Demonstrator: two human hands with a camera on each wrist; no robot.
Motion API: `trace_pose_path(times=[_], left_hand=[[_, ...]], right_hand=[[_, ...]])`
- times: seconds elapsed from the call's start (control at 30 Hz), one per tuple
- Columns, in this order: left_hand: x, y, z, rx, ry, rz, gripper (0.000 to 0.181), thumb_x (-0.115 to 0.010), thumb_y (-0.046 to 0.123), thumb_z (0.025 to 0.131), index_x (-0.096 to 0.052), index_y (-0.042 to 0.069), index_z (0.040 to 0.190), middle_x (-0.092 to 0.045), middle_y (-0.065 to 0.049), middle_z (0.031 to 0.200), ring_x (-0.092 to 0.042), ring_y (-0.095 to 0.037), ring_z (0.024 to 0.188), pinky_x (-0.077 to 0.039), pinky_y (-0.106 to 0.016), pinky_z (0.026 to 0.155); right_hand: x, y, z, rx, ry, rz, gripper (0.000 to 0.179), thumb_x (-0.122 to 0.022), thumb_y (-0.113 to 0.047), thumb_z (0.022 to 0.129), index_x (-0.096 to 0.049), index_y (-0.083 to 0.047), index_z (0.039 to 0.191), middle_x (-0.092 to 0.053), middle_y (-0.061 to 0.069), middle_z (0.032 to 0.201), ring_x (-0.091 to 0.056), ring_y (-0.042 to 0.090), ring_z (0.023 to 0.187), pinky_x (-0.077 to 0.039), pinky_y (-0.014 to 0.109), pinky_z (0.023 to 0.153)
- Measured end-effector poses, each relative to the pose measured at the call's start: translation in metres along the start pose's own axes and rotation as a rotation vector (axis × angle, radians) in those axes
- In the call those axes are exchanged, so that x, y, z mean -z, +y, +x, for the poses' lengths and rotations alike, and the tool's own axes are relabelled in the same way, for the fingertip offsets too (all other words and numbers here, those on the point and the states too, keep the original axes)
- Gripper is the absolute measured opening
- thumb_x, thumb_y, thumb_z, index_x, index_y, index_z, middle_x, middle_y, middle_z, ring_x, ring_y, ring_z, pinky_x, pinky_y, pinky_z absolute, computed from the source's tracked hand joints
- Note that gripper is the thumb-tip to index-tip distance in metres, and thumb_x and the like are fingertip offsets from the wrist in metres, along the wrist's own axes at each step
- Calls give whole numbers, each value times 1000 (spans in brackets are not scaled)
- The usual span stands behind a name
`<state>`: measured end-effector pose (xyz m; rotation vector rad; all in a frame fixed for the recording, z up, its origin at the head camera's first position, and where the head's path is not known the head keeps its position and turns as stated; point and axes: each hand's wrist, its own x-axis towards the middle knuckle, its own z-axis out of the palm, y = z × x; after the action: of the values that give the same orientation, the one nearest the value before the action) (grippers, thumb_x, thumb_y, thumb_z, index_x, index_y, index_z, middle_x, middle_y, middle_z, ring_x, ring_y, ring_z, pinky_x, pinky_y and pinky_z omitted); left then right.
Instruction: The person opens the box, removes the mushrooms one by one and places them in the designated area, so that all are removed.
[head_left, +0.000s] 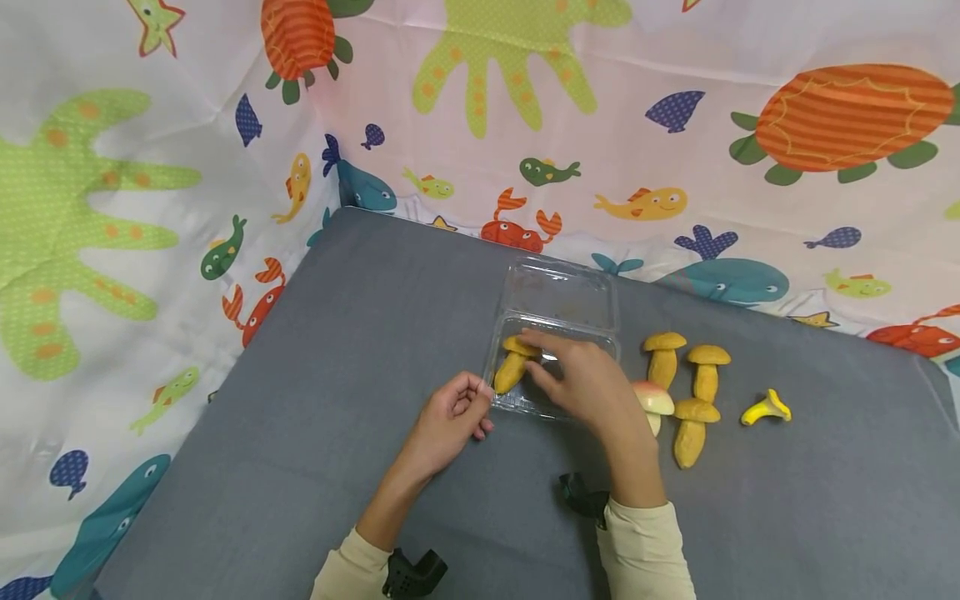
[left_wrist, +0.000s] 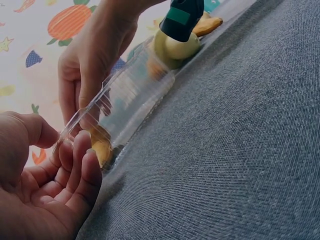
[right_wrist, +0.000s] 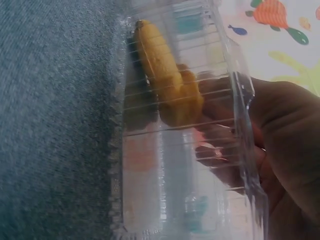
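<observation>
A clear plastic clamshell box (head_left: 561,296) lies with its lid folded back. Inside its left part is a yellow-brown mushroom (head_left: 511,372), lying slanted with the cap toward the back. My left hand (head_left: 453,421) pinches the box's front left corner between thumb and fingers. Reaching into the box from the right, my right hand (head_left: 588,383) has forefinger and thumb about the mushroom's cap. Through the clear wall in the right wrist view, the mushroom (right_wrist: 160,62) shows with its cap at the fingertips.
Right of the box are several yellow-brown mushrooms (head_left: 690,446) and a pale mushroom with a reddish cap (head_left: 652,398), partly behind my right wrist. Farther right lies a small bright yellow trumpet-shaped mushroom (head_left: 767,408). A sea-animal print curtain (head_left: 465,158) borders the grey table (head_left: 360,333).
</observation>
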<state>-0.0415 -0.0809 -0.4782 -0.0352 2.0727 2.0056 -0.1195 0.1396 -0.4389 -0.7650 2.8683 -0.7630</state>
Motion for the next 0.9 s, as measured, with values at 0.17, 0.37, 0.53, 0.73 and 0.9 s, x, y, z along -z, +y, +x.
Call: trace_pose_path(times=[0.17,0.37,0.53,0.73,0.9], left_hand=[[1,0,0,-7,-3,5,15,-59,16,108,-64,2,109,-63,-25,96,-69,-24,76,-61,-28,68],[1,0,0,-4,-1,3,14,-60,16,108,-64,3,108,-64,-22,93,-68,-25,75,-60,-28,67],[0,0,0,1,-7,3,13,-60,16,108,-65,4,108,-64,-22,94,-68,-26,75,-60,-28,67],[0,-1,0,5,-10,4,12,-59,15,108,-65,5,109,-64,-26,97,-68,-26,75,-60,-29,68],[0,-1,1,2,-10,-4,11,-59,14,108,-65,4,108,-64,-27,96,-68,-26,75,-60,-28,67]], right_hand=[[-2,-1,2,-18,-2,-7,44,-79,-28,98,-70,-22,140,-79,2,111,-43,11,56,-37,33,55],[-2,-1,3,-42,10,-14,39,-80,-26,97,-72,-21,135,-79,2,105,-51,15,62,-46,37,60],[-3,0,3,-45,26,-7,37,-82,-25,95,-74,-19,131,-79,2,109,-56,17,67,-52,41,65],[-6,1,6,-37,41,0,38,-84,-25,94,-75,-19,130,-79,2,106,-54,17,64,-50,40,61],[-8,2,8,-29,39,-2,37,-83,-24,94,-74,-19,130,-79,3,103,-49,16,59,-44,38,56]])
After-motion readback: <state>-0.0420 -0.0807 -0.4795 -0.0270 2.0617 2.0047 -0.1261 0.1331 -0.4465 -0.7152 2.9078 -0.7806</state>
